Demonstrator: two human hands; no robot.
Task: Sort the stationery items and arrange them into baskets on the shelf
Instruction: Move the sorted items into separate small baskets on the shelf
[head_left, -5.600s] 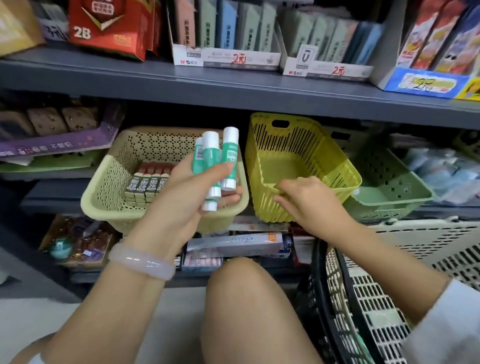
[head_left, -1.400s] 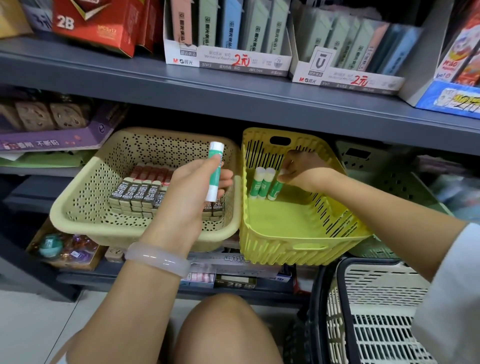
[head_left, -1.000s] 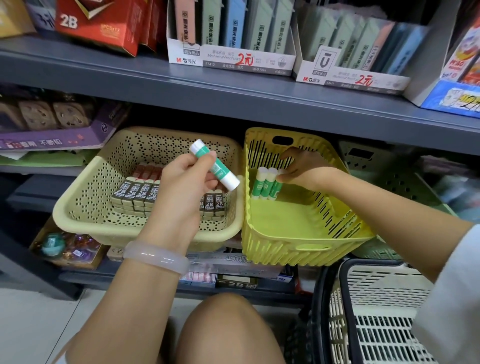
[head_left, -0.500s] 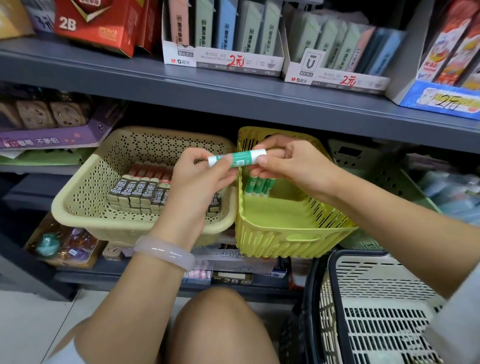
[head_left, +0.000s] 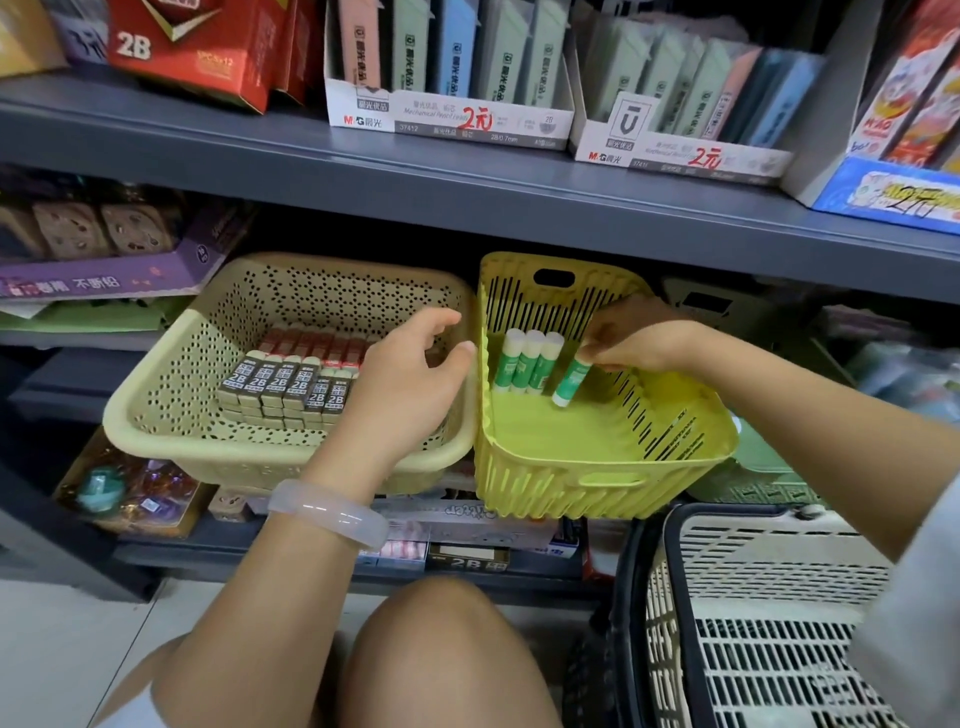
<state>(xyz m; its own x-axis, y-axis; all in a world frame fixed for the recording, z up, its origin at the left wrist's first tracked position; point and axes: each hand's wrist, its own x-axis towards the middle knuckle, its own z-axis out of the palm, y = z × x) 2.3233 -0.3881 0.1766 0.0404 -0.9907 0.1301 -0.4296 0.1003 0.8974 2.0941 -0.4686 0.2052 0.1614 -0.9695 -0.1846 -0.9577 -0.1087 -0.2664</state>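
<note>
Your right hand (head_left: 641, 340) reaches into the yellow slotted basket (head_left: 597, 457) on the shelf and pinches the top end of a green-and-white glue stick (head_left: 570, 382) between thumb and fingertips. The stick leans, its lower white end on the basket floor, just to the right of three more glue sticks (head_left: 527, 361) that lie side by side against the basket's back wall. Your left hand (head_left: 410, 384) holds nothing; its fingers are loosely spread, thumb out toward the yellow basket's left rim, and it hovers over the right part of the beige perforated basket (head_left: 171, 415). That beige basket sits touching the yellow one on its left and contains neat rows of 2B lead boxes (head_left: 283, 384), with a row of red-topped boxes (head_left: 317, 340) behind them. A pale bangle (head_left: 327, 512) circles your left wrist. At lower right, a cream slatted shopping basket (head_left: 769, 623) with a black rim sits near your knee (head_left: 441, 654).
</note>
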